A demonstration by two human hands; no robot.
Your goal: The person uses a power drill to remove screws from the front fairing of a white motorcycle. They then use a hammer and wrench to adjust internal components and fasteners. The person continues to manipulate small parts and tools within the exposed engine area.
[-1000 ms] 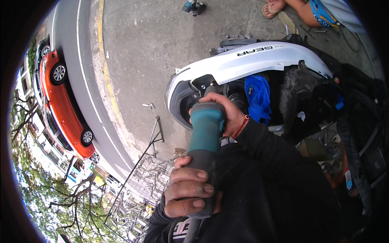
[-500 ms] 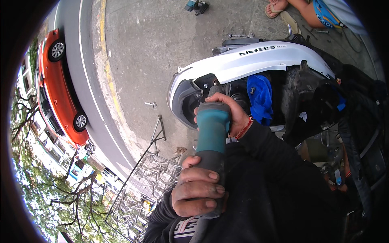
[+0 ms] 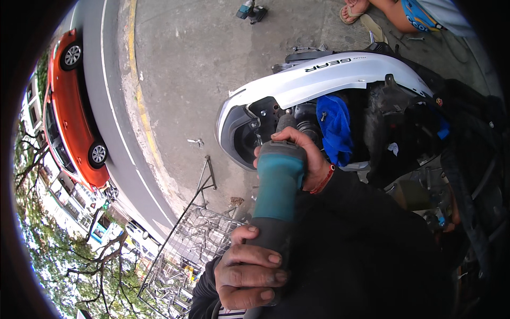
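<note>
I hold a teal and grey power tool [image 3: 279, 181] with both hands. My left hand [image 3: 247, 274] wraps the grey rear grip near the bottom of the picture. My right hand [image 3: 307, 155], with a red band at the wrist, grips the tool's front end. The tool's head is hidden behind that hand and points into the open rear of a white scooter [image 3: 329, 80]. A blue cloth [image 3: 334, 127] hangs inside the scooter's body just right of my right hand.
An orange car [image 3: 69, 117] is on the road at left, beyond a yellow kerb line. A wire metal rack [image 3: 196, 239] stands on the pavement lower left. Another person's sandalled foot [image 3: 353, 10] and a small tool [image 3: 251, 10] are at the top.
The view has shifted: the orange car sits higher in the picture and the scooter slightly further right. Both hands keep the same grip on the tool.
</note>
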